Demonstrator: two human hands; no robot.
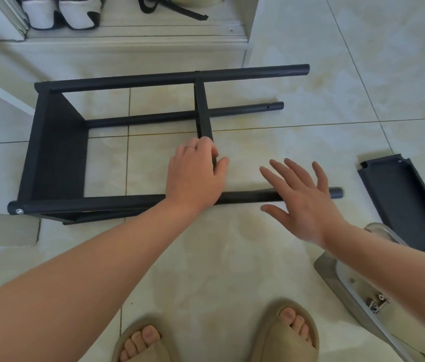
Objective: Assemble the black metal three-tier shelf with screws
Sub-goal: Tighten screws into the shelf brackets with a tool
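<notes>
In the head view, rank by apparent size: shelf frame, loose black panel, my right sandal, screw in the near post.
1. shelf frame
2. loose black panel
3. right sandal, cut off by the picture's edge and nearer the camera, so unsure against the panel
4. screw

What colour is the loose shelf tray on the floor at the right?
The loose metal shelf tray is black; head view.

Our single head-worn wide-angle view
We look steeply down at the tiled floor (232, 257), shelf frame (57, 152) near, our feet (143, 338) at the bottom edge.
</notes>
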